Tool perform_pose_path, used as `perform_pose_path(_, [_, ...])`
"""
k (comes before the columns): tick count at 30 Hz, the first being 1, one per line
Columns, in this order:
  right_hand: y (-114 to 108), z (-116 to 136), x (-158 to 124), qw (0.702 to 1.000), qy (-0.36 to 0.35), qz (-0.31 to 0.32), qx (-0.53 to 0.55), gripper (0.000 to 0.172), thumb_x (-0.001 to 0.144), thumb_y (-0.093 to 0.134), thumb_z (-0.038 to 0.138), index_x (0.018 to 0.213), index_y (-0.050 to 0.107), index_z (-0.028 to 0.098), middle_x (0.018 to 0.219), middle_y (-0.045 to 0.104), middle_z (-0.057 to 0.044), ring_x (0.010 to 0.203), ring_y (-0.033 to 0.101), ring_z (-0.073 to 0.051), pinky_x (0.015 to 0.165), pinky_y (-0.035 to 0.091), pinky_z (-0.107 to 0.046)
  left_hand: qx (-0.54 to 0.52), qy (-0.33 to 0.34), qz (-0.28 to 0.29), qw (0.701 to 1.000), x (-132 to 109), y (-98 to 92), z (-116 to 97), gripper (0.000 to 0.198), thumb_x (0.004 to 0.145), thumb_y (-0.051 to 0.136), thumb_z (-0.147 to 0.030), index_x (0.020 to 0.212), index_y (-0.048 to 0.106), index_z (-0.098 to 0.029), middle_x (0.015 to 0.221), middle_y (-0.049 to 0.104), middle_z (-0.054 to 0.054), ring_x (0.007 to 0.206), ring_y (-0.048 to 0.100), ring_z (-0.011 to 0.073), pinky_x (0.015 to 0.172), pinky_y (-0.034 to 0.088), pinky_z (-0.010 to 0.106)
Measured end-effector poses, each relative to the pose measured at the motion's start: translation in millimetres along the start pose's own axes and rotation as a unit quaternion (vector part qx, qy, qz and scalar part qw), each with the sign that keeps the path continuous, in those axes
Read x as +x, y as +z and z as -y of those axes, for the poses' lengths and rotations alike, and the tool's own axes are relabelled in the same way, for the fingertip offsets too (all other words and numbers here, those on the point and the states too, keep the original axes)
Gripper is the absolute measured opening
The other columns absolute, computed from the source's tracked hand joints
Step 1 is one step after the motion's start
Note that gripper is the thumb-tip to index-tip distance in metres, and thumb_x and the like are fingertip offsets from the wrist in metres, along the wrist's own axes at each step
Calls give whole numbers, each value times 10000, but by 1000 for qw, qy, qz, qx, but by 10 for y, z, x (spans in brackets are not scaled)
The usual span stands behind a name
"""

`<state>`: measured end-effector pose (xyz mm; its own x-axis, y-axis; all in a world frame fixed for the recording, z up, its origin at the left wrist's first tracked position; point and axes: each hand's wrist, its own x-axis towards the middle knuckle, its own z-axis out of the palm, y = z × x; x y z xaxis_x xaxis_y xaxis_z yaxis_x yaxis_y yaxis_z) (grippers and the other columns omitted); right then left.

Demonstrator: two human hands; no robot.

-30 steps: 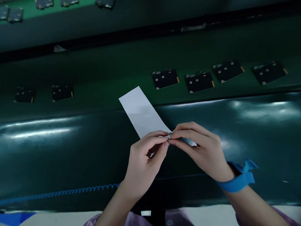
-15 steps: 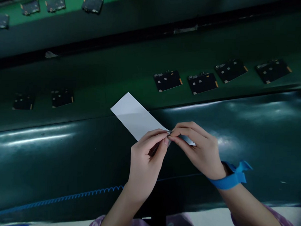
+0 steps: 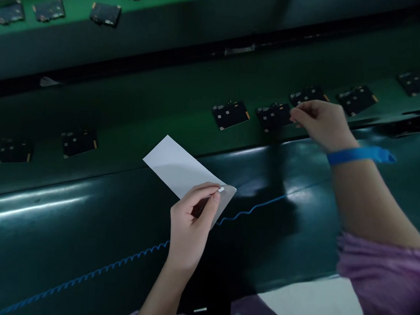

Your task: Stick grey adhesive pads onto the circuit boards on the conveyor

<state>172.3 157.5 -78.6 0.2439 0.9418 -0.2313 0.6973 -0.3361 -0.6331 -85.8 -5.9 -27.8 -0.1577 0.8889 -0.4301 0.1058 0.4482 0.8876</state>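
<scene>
My left hand is closed on a long white paper sheet, which slants away to the upper left with its near end bent over and greyish. A small white piece shows at the tips of the thumb and forefinger. My right hand, with a blue wrist strap behind it, is over the green belt with thumb and forefinger pinched. Whatever they hold, if anything, is too small to make out. Under and beside those fingertips lie a dark circuit board and another board, partly covered by the hand.
More circuit boards rest on the green belt: one board left of my right hand, one to its right, one farther left. Several stand on the far green ledge. A coiled blue cord crosses the dark green near surface.
My right hand has left my left hand and moved up and right to the boards. My left hand still holds the paper sheet. The boards at right appear shifted in view.
</scene>
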Motion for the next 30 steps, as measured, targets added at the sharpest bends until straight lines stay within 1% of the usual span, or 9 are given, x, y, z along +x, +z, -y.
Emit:
perform_pose_path(4, [57,-177,493,995,67,47,-56,91,878,592,118,884,658,56,632,532,2,556,455,-67,645,437,-278,-1,-7,-21,1000,2,-50,65,127,828,666,-252,897,772,-239,983,759,28,947,709,197,776,608,261])
perform_pose_path(11, [18,-168,502,983,65,84,-147,249,906,590,236,1004,684,28,656,554,-26,542,394,-67,604,364,-289,-1,-15,-23,1000,-5,-129,80,129,823,673,-267,898,776,-252,988,761,30,933,716,205,740,618,263])
perform_pose_path(15, [40,-164,515,978,49,52,-198,296,864,622,271,974,690,4,854,655,-102,634,440,-66,653,358,-295,-11,-12,-12,1000,15,-140,79,119,825,670,-246,881,775,-249,960,764,24,928,716,193,770,613,260])
perform_pose_path(19, [82,-153,515,983,73,-34,-165,381,792,664,257,1048,623,-23,1057,652,-166,775,544,-88,640,365,-278,-24,-13,-13,1000,32,-131,78,114,823,674,-237,884,770,-243,963,761,20,934,711,180,788,603,246])
perform_pose_path(21, [119,-47,328,986,68,-98,-115,353,837,609,221,1093,577,-20,1081,637,-182,772,578,-83,615,383,-258,-27,-20,-10,999,40,-122,72,111,823,675,-237,887,766,-234,963,758,23,933,708,173,783,598,233])
perform_pose_path(23, [182,140,-61,991,-13,-122,-59,209,893,544,190,1026,592,36,1012,646,-147,718,590,-76,599,415,-242,-32,-27,-4,999,47,-116,64,110,823,676,-242,891,760,-223,976,750,32,930,704,168,764,594,219])
perform_pose_path(25, [271,367,-588,984,-174,-27,13,58,873,599,179,890,607,124,822,646,-58,658,584,-86,578,452,-228,-40,-37,-1,998,49,-114,56,97,821,678,-252,869,750,-206,990,734,39,902,703,159,724,591,204])
perform_pose_path(27, [367,572,-1102,945,-301,111,72,24,881,603,183,859,608,177,797,644,-27,691,606,-109,601,505,-233,-55,-46,-8,997,42,-119,50,78,811,691,-255,818,727,-187,974,715,38,858,700,144,686,583,187])
perform_pose_path(30, [483,735,-1566,924,-319,176,121,61,894,580,166,881,624,206,889,667,-36,791,654,-141,671,566,-257,-82,-49,-10,995,15,-131,43,73,798,702,-240,772,691,-173,926,691,26,817,692,127,659,575,171])
